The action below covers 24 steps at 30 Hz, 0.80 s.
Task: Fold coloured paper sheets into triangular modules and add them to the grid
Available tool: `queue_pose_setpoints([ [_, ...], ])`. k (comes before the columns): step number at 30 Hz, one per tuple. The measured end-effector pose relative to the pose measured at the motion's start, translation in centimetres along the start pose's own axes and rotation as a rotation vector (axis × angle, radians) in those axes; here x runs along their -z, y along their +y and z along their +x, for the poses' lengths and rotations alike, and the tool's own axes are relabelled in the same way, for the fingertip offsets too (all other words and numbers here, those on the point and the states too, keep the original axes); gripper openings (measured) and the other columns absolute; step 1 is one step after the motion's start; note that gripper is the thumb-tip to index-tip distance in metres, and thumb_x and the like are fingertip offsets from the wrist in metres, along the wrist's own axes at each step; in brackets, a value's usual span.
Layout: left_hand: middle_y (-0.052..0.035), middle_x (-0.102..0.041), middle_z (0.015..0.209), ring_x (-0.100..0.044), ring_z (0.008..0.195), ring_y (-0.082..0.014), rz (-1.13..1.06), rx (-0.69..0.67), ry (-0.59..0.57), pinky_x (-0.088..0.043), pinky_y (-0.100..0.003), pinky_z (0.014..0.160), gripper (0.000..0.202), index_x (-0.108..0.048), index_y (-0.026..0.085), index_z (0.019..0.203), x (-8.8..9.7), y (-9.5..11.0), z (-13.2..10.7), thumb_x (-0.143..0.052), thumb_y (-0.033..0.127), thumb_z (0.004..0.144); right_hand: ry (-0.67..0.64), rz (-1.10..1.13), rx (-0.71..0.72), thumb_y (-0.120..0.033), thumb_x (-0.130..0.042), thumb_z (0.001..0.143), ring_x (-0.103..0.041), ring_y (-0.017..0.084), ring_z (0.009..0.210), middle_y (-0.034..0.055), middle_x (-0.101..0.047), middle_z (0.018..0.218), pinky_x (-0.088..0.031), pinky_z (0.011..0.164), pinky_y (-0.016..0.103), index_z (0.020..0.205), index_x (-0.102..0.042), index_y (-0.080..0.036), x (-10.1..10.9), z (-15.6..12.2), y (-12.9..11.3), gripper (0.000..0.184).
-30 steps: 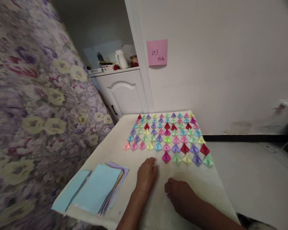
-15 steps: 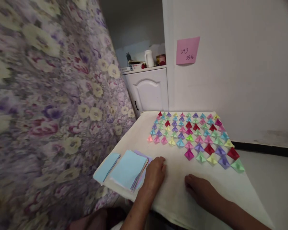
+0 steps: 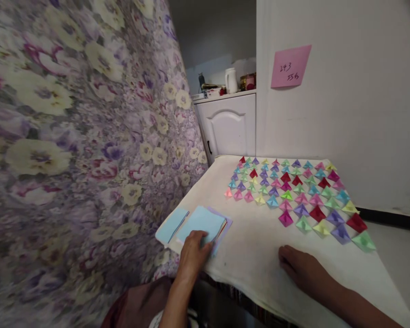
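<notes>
My left hand (image 3: 194,249) lies over the near edge of a stack of square paper sheets (image 3: 201,222), light blue on top with purple and other colours beneath. Its fingers are spread on the top sheet, and thumb and fingertips stand apart. Left of it is a narrower stack of light blue paper (image 3: 172,225). My right hand (image 3: 295,262) rests on the pale tablecloth (image 3: 249,253) with fingers curled in; whatever they may hold is hidden. Beyond it, rows of small folded paper pieces (image 3: 285,217) in many colours cover the far right of the table.
A floral curtain (image 3: 99,150) hangs along the left side. Behind the table stand a white cabinet (image 3: 230,127) with a white jug (image 3: 231,80) and small items on top, and a white wall with a pink handwritten note (image 3: 291,67).
My left hand has moved from the right side of the paper stack onto its near edge, and its fingers have spread. My right hand stays curled on the table. The view has swung left.
</notes>
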<state>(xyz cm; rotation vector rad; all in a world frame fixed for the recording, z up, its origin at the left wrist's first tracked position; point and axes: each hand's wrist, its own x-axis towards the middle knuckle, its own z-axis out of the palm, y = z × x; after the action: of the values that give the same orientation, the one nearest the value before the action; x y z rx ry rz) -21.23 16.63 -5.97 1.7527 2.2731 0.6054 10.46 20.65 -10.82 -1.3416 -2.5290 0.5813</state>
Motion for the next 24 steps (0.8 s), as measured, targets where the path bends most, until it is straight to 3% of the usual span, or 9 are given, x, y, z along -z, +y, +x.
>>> queue_pose_setpoints([
  [6,-0.0068,-0.06,0.096,-0.055,0.093,-0.0199,0.034,0.027,-0.028,-0.039,-0.029,0.082,0.025,-0.061,0.017,0.096,-0.69,0.83,0.36,-0.056,0.018,0.071,-0.003,-0.001,-0.002,-0.014,-0.04,0.083,-0.056,0.016,0.068,0.003,-0.059,0.078,-0.038,0.063,0.025,0.076,-0.05,-0.02,-0.05,-0.03,-0.02,0.013],
  [24,-0.0061,-0.063,0.092,-0.058,0.086,-0.0179,-0.013,0.039,-0.018,-0.04,-0.026,0.077,0.018,-0.062,0.017,0.092,-0.37,-0.15,0.46,-0.056,0.019,0.075,0.012,0.014,0.034,-0.016,-0.04,0.082,-0.055,0.018,0.067,0.0032,-0.059,0.076,-0.036,0.06,0.027,0.076,-0.048,-0.02,-0.68,-0.01,0.69,0.011],
])
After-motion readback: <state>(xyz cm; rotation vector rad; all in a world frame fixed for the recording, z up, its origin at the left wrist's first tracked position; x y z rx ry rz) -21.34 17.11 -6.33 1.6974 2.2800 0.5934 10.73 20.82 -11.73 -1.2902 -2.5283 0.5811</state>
